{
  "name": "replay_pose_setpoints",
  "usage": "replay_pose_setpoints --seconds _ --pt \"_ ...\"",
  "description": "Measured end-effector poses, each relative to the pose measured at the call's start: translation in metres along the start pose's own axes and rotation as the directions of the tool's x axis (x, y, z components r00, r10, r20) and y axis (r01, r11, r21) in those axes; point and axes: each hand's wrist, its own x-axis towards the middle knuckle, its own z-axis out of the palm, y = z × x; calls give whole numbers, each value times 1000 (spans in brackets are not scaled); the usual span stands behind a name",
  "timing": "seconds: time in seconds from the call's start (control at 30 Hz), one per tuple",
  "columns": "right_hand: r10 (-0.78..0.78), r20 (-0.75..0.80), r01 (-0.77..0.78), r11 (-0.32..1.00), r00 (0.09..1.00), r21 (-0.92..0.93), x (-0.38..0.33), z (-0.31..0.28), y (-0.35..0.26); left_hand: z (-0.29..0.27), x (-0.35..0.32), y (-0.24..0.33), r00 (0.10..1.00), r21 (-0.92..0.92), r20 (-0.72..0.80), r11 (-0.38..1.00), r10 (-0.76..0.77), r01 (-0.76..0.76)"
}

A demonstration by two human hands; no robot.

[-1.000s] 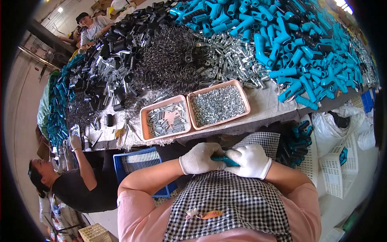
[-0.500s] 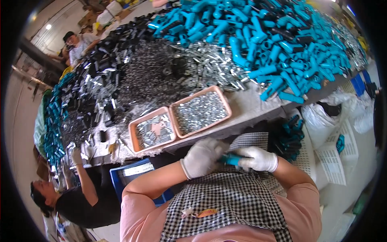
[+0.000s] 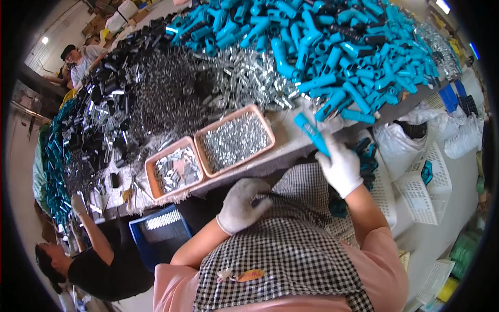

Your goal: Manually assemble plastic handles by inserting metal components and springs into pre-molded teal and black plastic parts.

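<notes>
My right hand [image 3: 341, 167], in a white glove, grips the lower end of a teal plastic handle-shaped part [image 3: 311, 133]. The part tilts up to the left, over the near edge of the table. In front of the checked apron, my left hand [image 3: 242, 206], also gloved, holds nothing; its fingers are loosely bent and the thumb stands apart. Beyond the part lies a large heap of similar teal parts [image 3: 358, 67]. Two shallow pinkish trays stand at the table edge: the right tray [image 3: 271, 140] holds many small metal pieces, the left tray [image 3: 152, 179] metal pins.
Heaps of dark parts [image 3: 161, 99] and shiny metal pieces [image 3: 244, 73] cover the table's middle. A blue crate [image 3: 136, 234] stands below the table on my left, beside a co-worker in black [image 3: 104, 270]. White sacks [image 3: 397, 145] and a perforated white crate [image 3: 384, 203] are at right.
My hands, together on the teal part before, have separated. The right hand has carried the part up toward the table; the left has let go and moved slightly left. The view has shifted.
</notes>
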Motion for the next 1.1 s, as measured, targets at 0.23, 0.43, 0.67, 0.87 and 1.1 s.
replay_pose_setpoints --seconds 0.23,0.43,0.67,0.87,1.1 --pt "56 164 -70 994 985 82 -6 33 3 -2 -6 2 994 -13 98 999 -48 49" --pt "-39 8 37 989 999 143 3 10 -14 -4 -5 -6 994 -28 106 999 -38 41" --pt "-303 130 279 944 944 178 1 -11 -38 -46 18 3 979 141 -146 977 -139 160" --pt "-642 132 610 763 755 214 -5 -23 -74 -56 35 12 868 25 441 969 -230 245" --pt "-650 121 579 735 750 353 -10 -20 -91 -48 -5 9 841 -2 415 924 -347 382"
